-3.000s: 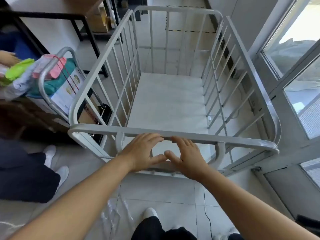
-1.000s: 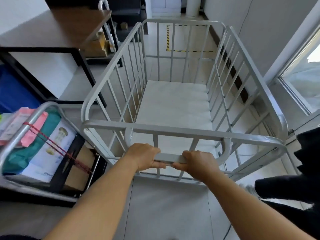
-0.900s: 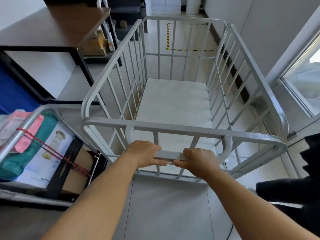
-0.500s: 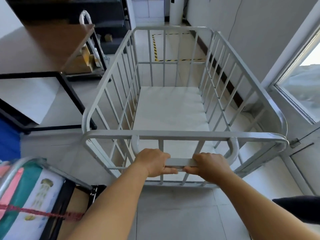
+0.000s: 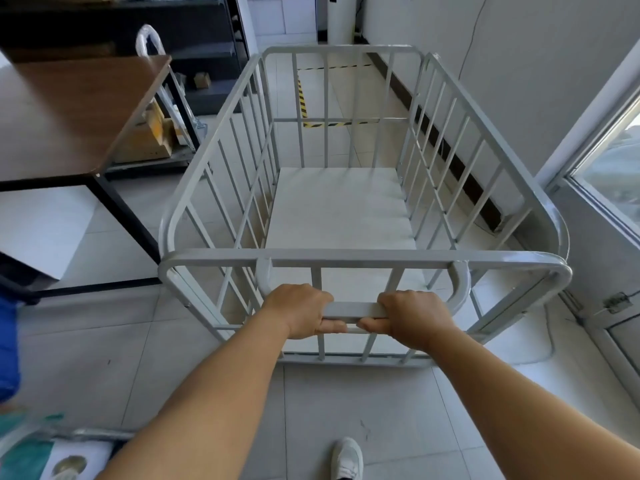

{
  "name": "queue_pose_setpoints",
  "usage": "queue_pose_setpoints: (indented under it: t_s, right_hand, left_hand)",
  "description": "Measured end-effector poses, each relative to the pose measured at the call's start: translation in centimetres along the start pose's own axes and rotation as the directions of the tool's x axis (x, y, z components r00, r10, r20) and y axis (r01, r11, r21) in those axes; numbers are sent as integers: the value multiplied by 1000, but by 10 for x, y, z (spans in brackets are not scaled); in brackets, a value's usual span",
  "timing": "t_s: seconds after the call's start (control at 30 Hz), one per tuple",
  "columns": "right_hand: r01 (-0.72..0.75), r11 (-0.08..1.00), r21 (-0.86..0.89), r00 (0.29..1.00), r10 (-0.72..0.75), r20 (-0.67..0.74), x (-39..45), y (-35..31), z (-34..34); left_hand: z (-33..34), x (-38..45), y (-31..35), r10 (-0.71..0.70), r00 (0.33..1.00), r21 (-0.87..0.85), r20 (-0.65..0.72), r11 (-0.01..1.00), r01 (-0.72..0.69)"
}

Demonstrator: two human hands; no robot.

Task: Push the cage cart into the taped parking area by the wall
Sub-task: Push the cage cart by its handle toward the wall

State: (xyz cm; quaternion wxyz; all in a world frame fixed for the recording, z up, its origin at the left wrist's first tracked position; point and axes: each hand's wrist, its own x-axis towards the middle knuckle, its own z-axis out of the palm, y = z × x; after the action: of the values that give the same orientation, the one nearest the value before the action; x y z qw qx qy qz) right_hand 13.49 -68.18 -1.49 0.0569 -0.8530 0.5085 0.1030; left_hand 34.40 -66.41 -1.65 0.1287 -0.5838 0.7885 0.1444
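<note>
A grey barred cage cart (image 5: 346, 261) with an empty white deck fills the middle of the view. My left hand (image 5: 299, 315) and my right hand (image 5: 412, 318) both grip its low handle bar (image 5: 355, 310) at the near end, thumbs underneath. Ahead, seen through the far bars, yellow-and-black tape (image 5: 337, 123) marks a rectangle on the tiled floor beside the right wall (image 5: 519, 64). The cart's far end stands short of the near tape line.
A brown-topped table with black legs (image 5: 79, 109) stands to the left of the cart. Dark shelving with boxes (image 5: 152, 140) lies behind it. A window frame (image 5: 602, 202) and the wall run close along the right. Another loaded trolley (image 5: 41, 455) sits at bottom left.
The cart has rolled forward along the wall toward the tape. The loaded trolley has slid back out to the bottom left, and the dark-clothed person at right has left the view.
</note>
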Motion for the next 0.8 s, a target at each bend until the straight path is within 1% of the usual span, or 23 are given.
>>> queue_pose_setpoints:
  t_s: [0.1,0.2,0.3,0.37,0.4,0.5,0.67,0.8]
  right_hand:
    - [4,1000,-4,1000,-4,-25,39,1,-7]
    - [16,1000,18,1000,-16,-13,79,3,-15]
    - [26,999,37,1000,-26,-3,119,3,-23]
    - [22,999,46,1000,-22,0,145,4,-31]
    - [18,999,48,1000,-18,3,158,4,-34]
    - [12,999,51,1000,-12,6,193,4,-43]
    - [-8,999,53,1000,7,11,251,9,-56]
    - [-29,998,48,999,28,18,301,10,-68]
  left_hand:
    - [-12,26,-27,-8,1000,5,2,1000,8]
    - [-24,52,-55,-13,999,50,-43,999,15]
    - [-30,77,-79,-32,984,146,-175,988,58]
    - [-34,95,-95,-69,960,160,-272,980,116]
    - [-37,103,-103,-90,953,149,-290,979,138]
    - [-51,128,-129,-104,962,110,-252,985,135]
    - [-78,171,-170,-50,985,111,-164,991,69]
    - [-100,208,-205,-36,994,82,-100,996,45]
